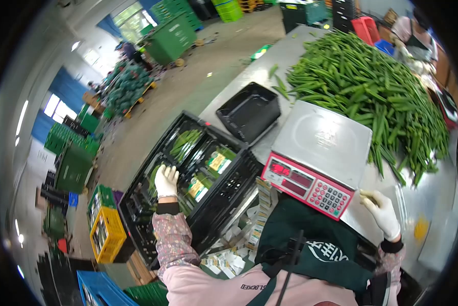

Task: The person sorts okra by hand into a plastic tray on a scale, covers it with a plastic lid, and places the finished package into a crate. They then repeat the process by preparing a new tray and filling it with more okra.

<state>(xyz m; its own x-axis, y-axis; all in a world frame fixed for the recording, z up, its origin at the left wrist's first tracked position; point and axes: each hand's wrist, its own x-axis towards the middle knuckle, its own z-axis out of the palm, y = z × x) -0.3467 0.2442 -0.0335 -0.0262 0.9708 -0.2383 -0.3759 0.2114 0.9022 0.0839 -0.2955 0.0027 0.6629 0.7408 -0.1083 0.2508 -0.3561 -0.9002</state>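
Note:
My left hand [166,181], in a white glove, is down inside a black crate [201,232] at my left. Its fingers are closed on a tray of okra [153,179], largely covered by the hand. Other okra packs with labels [218,161] lie beside it in the crate. My right hand [383,213], also gloved, is by the near right corner of a red-framed scale [310,183]. Its fingers are apart and hold nothing. The scale's steel plate [326,140] bears nothing, and red digits are lit on the display.
A large okra heap [361,92] covers the far right of the steel table [229,97]. A black tray [249,112] stands left of the scale. Loose labels [229,262] lie below the crate. A yellow crate [108,234] stands at left. Another person [415,33] is across the table.

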